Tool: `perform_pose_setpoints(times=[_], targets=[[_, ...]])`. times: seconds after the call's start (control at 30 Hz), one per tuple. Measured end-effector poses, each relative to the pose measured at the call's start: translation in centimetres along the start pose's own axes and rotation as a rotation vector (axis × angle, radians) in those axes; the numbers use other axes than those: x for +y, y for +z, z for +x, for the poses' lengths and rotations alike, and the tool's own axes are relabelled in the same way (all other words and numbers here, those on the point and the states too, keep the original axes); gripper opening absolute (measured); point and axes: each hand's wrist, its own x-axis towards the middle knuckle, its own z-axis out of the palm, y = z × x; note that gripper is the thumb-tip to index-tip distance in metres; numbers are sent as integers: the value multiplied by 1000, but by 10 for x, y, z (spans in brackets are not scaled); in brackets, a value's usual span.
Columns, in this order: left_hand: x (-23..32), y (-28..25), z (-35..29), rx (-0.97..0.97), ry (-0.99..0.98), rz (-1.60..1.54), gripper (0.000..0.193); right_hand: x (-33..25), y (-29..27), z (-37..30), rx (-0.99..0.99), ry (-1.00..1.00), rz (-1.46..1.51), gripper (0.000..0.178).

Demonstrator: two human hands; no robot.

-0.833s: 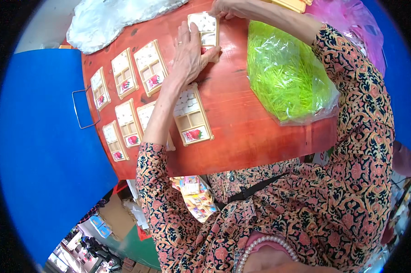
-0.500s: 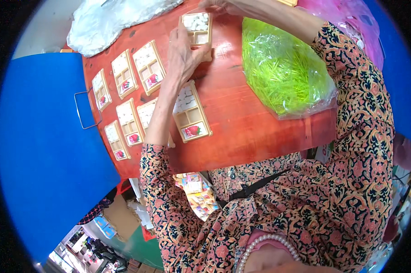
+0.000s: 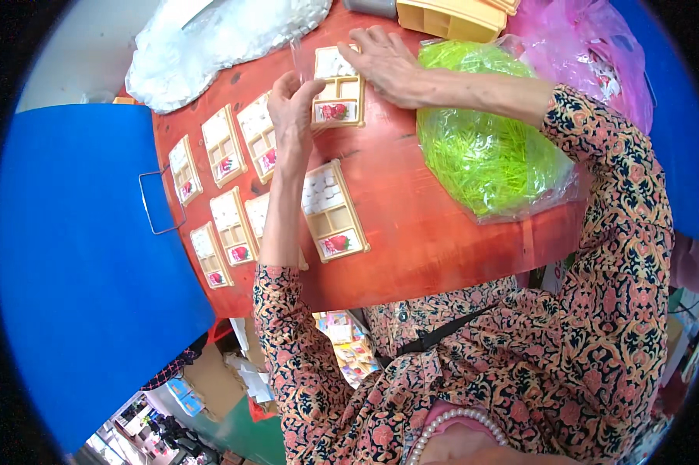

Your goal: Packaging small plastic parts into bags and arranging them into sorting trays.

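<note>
A cream compartment tray [image 3: 350,112] stands at the far middle of the red table, with white pieces [image 3: 334,63] in its far section and a strawberry-printed card [image 3: 332,111] in its near one. My left hand [image 3: 292,116] is at its left edge, fingers curled around a thin clear plastic strip [image 3: 296,56] that sticks up from them; its lower end is hidden. On the tray's right side rests my right hand [image 3: 389,68], fingers outstretched, the tips over the white pieces. Several similar filled trays [image 3: 335,221] lie to the left and nearer; my left forearm partly hides some.
A clear bag of bright green thin sticks [image 3: 481,155] lies under and beside my right forearm. Behind it are stacked yellow trays [image 3: 450,19] and a pink plastic bag [image 3: 589,54]. A large bag of white pieces [image 3: 210,46] sits far left, and a wire handle [image 3: 154,205] juts out at the left edge.
My right hand has come down and nearer onto the tray's right side, with the fingers spread. My left hand has shifted off the tray to its left edge, uncovering the strawberry card.
</note>
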Motion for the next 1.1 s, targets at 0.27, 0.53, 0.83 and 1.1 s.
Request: perform_pose_setpoints(times=[0.27, 0.53, 0.83, 1.1], targets=[[-7, 2, 3, 48, 36, 35, 39, 5, 9, 8, -92, -37, -180, 54], [-10, -3, 2, -4, -1, 20, 66, 6, 10, 5, -111, -86, -61, 60], [-5, 2, 0, 6, -17, 9, 57, 9, 30, -1, -6, -199, -177, 69], [-9, 2, 1, 4, -6, 1, 58, -3, 23, -4, -124, -279, -301, 64]])
